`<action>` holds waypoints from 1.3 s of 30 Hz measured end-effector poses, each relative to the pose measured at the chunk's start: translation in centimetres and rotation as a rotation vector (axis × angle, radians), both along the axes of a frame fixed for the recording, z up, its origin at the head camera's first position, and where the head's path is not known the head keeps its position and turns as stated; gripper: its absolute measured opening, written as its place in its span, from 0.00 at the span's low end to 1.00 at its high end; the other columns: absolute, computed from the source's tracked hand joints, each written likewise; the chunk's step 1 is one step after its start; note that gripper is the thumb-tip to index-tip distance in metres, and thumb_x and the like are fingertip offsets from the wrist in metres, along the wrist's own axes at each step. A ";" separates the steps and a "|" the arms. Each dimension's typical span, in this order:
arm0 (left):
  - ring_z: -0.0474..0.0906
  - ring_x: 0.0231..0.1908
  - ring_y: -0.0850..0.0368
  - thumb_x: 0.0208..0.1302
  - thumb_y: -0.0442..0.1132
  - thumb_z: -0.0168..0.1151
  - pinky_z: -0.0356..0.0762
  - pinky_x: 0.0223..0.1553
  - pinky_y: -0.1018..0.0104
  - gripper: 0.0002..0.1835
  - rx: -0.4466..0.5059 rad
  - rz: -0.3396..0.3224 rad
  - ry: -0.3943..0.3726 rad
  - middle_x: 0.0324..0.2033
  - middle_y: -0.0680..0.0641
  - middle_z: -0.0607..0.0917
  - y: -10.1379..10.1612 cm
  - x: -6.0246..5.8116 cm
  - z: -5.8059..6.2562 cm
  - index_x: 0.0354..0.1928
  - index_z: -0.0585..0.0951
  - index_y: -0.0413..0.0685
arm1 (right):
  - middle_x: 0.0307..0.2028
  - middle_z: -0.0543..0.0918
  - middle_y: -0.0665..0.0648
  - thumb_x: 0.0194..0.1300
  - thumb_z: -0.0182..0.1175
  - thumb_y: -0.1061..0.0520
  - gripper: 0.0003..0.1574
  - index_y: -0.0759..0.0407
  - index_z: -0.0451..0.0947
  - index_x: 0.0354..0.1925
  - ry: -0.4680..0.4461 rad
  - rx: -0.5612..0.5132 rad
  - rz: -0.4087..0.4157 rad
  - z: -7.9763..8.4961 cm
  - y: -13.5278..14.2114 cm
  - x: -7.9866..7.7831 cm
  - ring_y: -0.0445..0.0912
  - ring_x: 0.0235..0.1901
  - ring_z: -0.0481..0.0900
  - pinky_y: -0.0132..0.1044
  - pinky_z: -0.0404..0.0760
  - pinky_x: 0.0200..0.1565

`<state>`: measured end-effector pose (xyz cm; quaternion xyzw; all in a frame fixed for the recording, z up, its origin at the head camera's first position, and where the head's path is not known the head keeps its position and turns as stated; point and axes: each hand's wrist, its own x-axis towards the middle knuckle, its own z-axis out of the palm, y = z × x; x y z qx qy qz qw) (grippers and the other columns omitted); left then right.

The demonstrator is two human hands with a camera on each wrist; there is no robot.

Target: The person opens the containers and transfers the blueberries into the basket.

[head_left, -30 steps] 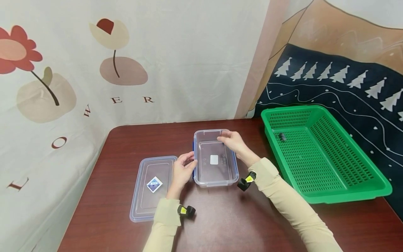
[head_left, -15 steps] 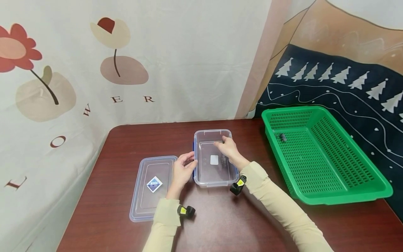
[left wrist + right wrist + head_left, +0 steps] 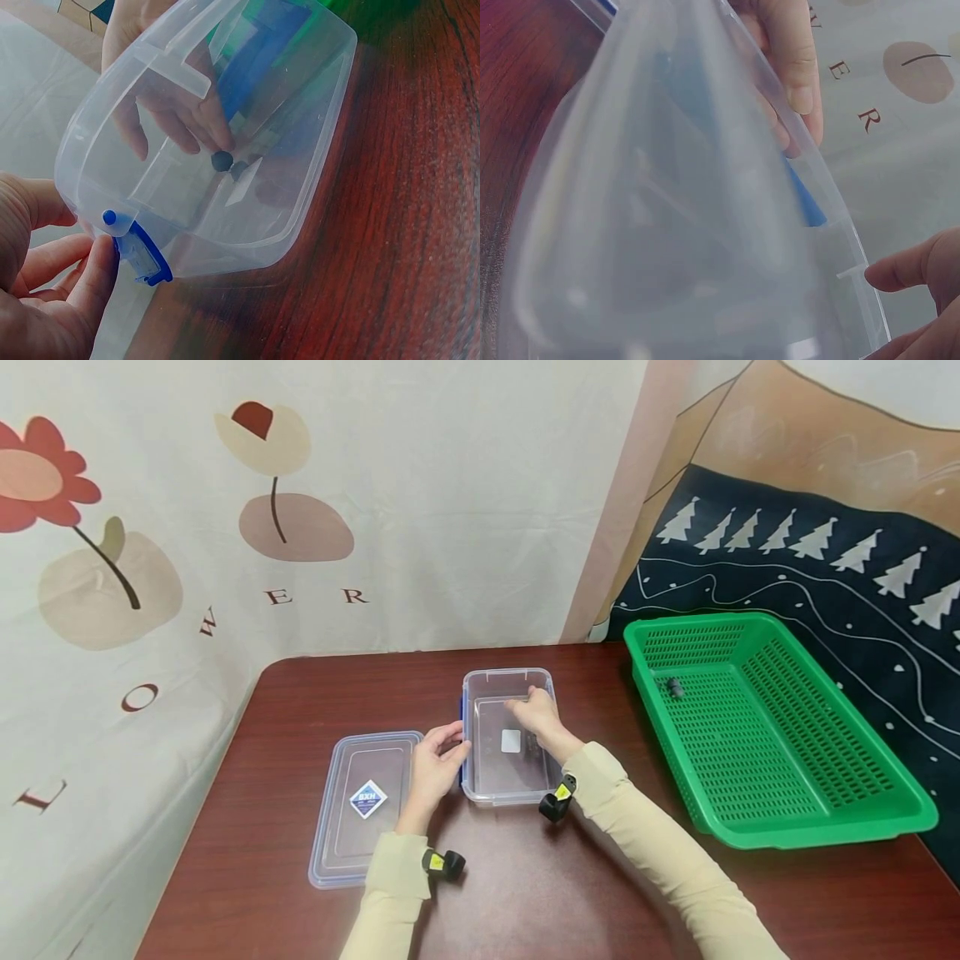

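A clear plastic box point(image 3: 487, 781) with blue latches stands on the table. My left hand point(image 3: 435, 768) pinches its left side at a blue latch point(image 3: 146, 255), thumb and fingers at the rim. The right hand point(image 3: 540, 717) reaches over the right side into the box with its fingers extended. In the left wrist view, a small dark ball point(image 3: 222, 161) is at a right fingertip, and the thumb is apart from it. A second dark spot beside the ball may be a reflection. The clear lid point(image 3: 345, 843), with a blue and white label, lies left of the box.
A green perforated basket point(image 3: 795, 835) stands at the right, holding a small dark grey item point(image 3: 676, 687) near its far left corner. The brown table point(image 3: 510, 893) ends at a printed cloth backdrop point(image 3: 465, 527).
My right hand has moved left and down from the box's right rim, farther into the box. The left hand and the box have stayed in place.
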<state>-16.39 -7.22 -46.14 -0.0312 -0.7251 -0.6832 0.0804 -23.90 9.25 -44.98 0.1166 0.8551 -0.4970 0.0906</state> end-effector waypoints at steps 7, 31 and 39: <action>0.75 0.46 0.32 0.54 0.19 0.58 0.79 0.49 0.60 0.17 0.009 0.003 0.007 0.43 0.26 0.76 -0.2 -0.7 -1.6 0.48 0.74 0.18 | 0.68 0.58 0.66 0.61 0.57 0.54 0.43 0.75 0.54 0.66 -0.008 -0.007 0.015 0.1 0.1 -0.1 0.55 0.67 0.56 0.44 0.60 0.67; 0.76 0.46 0.36 0.54 0.20 0.60 0.79 0.49 0.60 0.18 -0.005 0.017 0.006 0.43 0.29 0.77 -0.3 -1.2 -2.8 0.49 0.75 0.21 | 0.62 0.70 0.62 0.63 0.51 0.64 0.29 0.69 0.67 0.62 -0.042 -0.070 0.113 -3.0 -1.5 -3.7 0.53 0.62 0.66 0.44 0.70 0.61; 0.76 0.46 0.34 0.54 0.19 0.59 0.78 0.50 0.56 0.17 -0.010 0.010 0.007 0.42 0.28 0.77 -0.3 -1.0 -2.1 0.48 0.75 0.19 | 0.54 0.78 0.61 0.61 0.58 0.62 0.24 0.63 0.75 0.57 -0.091 0.029 0.085 -0.1 -2.3 -2.5 0.56 0.57 0.70 0.50 0.67 0.61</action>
